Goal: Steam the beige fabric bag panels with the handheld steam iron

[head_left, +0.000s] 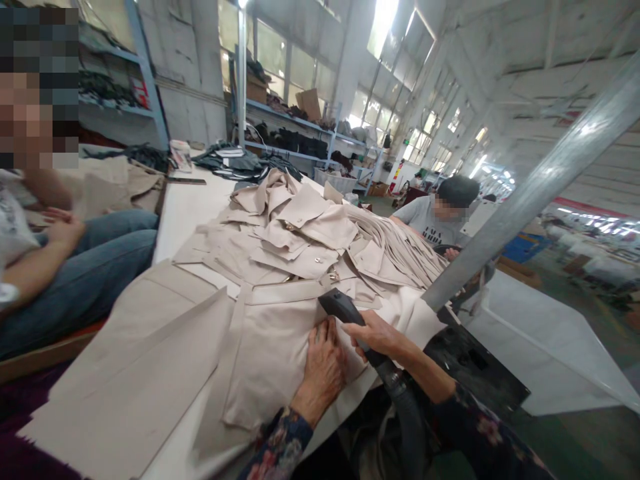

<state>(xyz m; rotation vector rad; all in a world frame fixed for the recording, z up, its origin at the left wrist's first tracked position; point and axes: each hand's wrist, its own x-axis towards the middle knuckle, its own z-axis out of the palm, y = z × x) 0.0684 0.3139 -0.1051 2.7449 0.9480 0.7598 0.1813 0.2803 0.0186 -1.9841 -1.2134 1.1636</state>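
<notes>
My left hand (326, 357) lies flat on a beige garment piece (273, 357) spread at the table's front edge, its fingers stretched out. My right hand (383, 333) is wrapped round the black handle of a vacuum hose (345, 308). The handle's tip is over the garment, just beyond my left fingertips; whether it touches the cloth I cannot tell. From the handle the hose runs down toward the bottom of the view. Behind my hands rises a heap of beige fabric pieces (300, 230), some with small metal fittings.
A metal post (530, 180) slants across the right side. A person in a grey shirt (430, 217) is beyond it; another in jeans (100, 267) sits at left. Dark garments (240, 163) lie on the white table (183, 207). A white surface (555, 347) stands at right.
</notes>
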